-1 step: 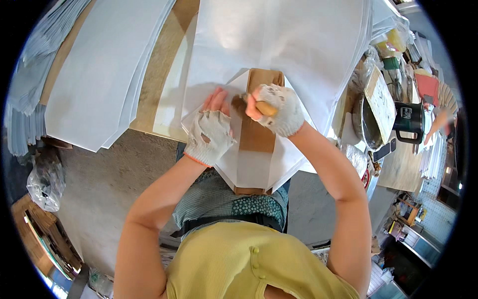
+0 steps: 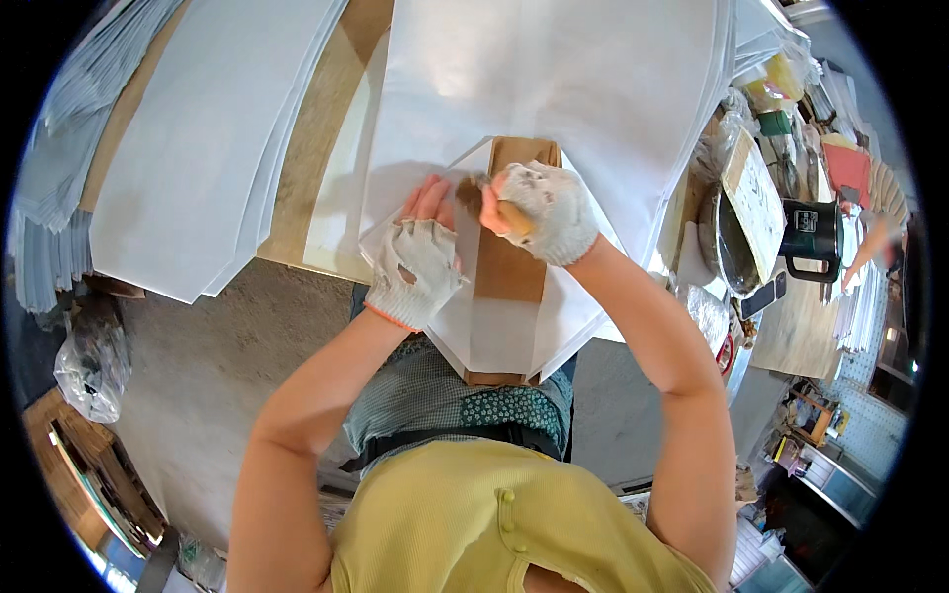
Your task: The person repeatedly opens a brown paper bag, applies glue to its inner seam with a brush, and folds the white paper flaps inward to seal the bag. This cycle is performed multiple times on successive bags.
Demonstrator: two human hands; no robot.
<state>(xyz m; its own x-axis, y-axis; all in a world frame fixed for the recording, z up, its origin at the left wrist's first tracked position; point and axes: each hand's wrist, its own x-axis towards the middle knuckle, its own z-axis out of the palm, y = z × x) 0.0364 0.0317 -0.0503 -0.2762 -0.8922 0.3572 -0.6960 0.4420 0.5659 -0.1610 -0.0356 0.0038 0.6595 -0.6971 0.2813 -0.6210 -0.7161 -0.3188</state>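
Note:
A white paper bag end (image 2: 501, 336), folded out to a pointed shape, lies in front of me with a brown paper strip (image 2: 510, 269) down its middle. My left hand (image 2: 418, 255), in a worn fingerless white glove, rests flat on its left flap with the fingers stretched out. My right hand (image 2: 547, 212), gloved the same way, is closed round the wooden handle of a brush (image 2: 514, 217). The brush's dark bristles (image 2: 469, 191) are at the strip's upper left edge, near my left fingertips. Under both hands lies a stack of large white paper sheets (image 2: 554, 69).
Another white paper stack (image 2: 203, 148) lies on the wooden table (image 2: 311, 168) to the left. At the right stand a metal bowl (image 2: 720, 242) with a board (image 2: 753, 203) across it, a dark mug (image 2: 813, 237) and a phone (image 2: 759, 298). A plastic bag (image 2: 91, 366) hangs at the left.
My right hand has shifted slightly left with the brush, its bristles moving toward my left fingertips. My left hand stays in place.

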